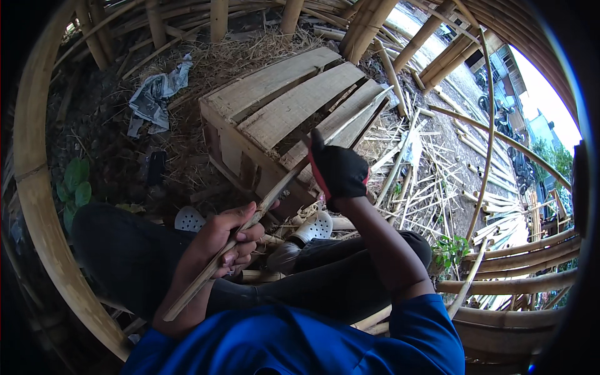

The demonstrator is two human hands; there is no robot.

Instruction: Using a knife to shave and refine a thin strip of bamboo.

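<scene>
The left hand [220, 232] pinches a split bamboo strip [282, 185] between thumb and fingers, slanting up over a slatted wooden crate [301, 104]; the right hand [341, 170], black-and-red-gloved, meets it farther along, its grip too hidden to tell. Left of the crate lies crumpled newspaper [154, 94], its print illegible.

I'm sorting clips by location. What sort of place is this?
Probably an open-sided bamboo work shelter: thick bamboo posts stand around, cut bamboo pieces litter the ground, and the bare left hand and gloved right hand hold a thin strip by a slatted wooden crate.
</scene>
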